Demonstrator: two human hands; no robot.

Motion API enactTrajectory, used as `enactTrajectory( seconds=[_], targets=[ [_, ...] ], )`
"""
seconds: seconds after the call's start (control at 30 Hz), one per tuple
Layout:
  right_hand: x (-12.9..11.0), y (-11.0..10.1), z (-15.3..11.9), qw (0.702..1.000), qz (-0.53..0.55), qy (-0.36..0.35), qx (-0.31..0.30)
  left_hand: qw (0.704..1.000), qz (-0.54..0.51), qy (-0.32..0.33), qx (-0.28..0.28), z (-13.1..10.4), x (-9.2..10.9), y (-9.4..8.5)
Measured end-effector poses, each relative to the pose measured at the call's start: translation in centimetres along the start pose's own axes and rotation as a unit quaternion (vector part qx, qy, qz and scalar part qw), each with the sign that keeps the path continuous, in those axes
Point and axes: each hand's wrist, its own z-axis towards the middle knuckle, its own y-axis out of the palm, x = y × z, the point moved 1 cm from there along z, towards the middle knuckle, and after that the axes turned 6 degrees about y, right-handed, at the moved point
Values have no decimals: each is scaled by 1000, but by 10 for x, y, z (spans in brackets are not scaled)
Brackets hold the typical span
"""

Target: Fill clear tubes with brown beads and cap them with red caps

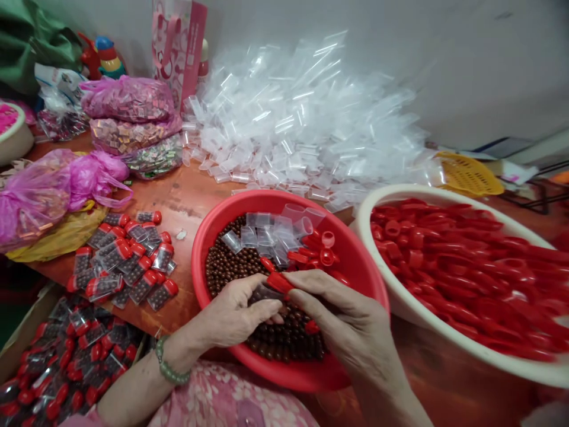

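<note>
Over a red basin [201,255], both hands meet around one small clear container [262,292] that looks dark inside. My left hand [242,311] wears a green bead bracelet at the wrist and grips the container's body. On its end, my right hand [338,308] pinches a red cap [279,281]; whether the cap is fully seated I cannot tell. Dark brown round beads [231,267] fill much of the basin beneath the hands. Clear empty sleeves [267,232] lie on the beads at the back, with loose red caps [326,256] to their right.
Left of the basin lie several filled red-capped containers [128,255], with more in a box [71,356] below the table edge. A white tub [377,237] of red caps stands right. Behind are piled clear sleeves [302,118], pink bags [133,107] and a yellow basket [471,173].
</note>
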Motion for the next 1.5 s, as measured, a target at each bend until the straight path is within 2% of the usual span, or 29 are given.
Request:
enactTrajectory(
  seconds=[0.3, 0.47, 0.6, 0.8, 0.93, 1.03, 1.13, 1.27, 1.37, 1.5],
  targets=[
    [6, 1, -2, 998, -49, -43, -2, 999, 42, -14, -10, -1, -2, -1],
    [8, 3, -1, 996, -53, -74, -12, 994, 108, -10, -1, -2, -4, -3],
    [10, 3, -2, 992, -69, -102, 7, 992, 124, -3, 0, -2, -2, -3],
    [12, 2, -1, 991, -94, -95, 7, 992, 115, 1, 51, -3, 2, 1],
    [9, 1, 3, 992, -79, -94, -26, 984, 167, 20, 55, -7, 0, 3],
    [9, 1, 3, 994, -63, -84, -13, 978, 192, 43, 69, -7, -1, 2],
    [7, 1, 1, 993, -76, -85, -7, 982, 165, 50, 79, -5, -2, 0],
    [1, -4, 2, 986, -100, -128, -34, 986, 140, 66, 64, -5, 0, 0],
    [-1, -8, 5, 979, -113, -154, -76, 983, 143, 107, 50, -7, 1, 1],
    [0, -5, 5, 974, -112, -174, -92, 974, 169, 130, 79, -10, -1, 1]
  ],
)
